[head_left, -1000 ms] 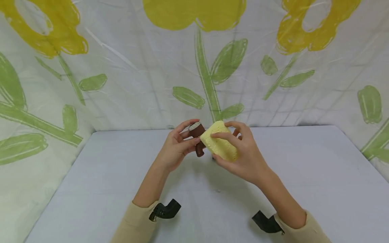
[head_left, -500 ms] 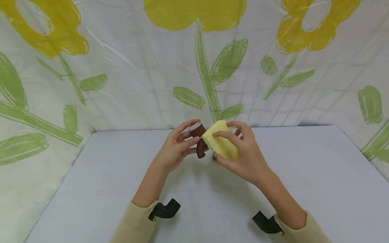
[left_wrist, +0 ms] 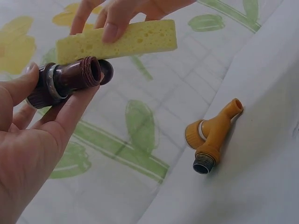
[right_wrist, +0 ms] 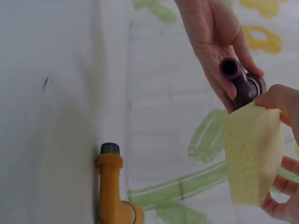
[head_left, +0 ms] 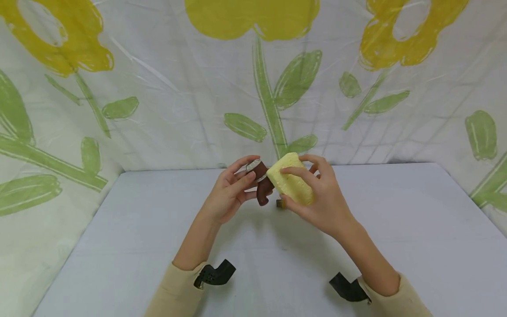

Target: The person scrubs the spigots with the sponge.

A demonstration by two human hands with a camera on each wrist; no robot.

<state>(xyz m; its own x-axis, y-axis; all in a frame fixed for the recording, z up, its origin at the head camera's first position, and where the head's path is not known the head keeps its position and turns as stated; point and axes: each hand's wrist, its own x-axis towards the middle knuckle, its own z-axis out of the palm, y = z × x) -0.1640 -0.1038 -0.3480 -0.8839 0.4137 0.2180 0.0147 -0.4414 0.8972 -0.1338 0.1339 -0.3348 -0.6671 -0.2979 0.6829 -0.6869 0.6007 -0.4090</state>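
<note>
My left hand (head_left: 225, 196) holds a dark brown plastic tap (left_wrist: 74, 76) with a silver ring, fingers and thumb round its knob end. In the left wrist view its threaded end points right. My right hand (head_left: 328, 200) grips a pale yellow sponge (head_left: 292, 182) between thumb and fingers. The sponge lies close along the tap's far side; in the right wrist view the sponge (right_wrist: 254, 154) overlaps part of the tap, and I cannot tell whether they touch. An orange-yellow tap (left_wrist: 212, 135) with a dark threaded end rests on the table, mostly hidden behind the sponge in the head view.
A white-covered table (head_left: 158, 229) stretches below both hands. Behind it hangs a white backdrop (head_left: 178, 123) painted with yellow flowers and green leaves. Black wrist mounts (head_left: 215, 273) sit on both sleeves.
The sponge and right hand have shifted slightly right and up. My left thumb has moved higher on the brown tap, and its silver ring shows more. More of the orange-yellow tap's end is visible.
</note>
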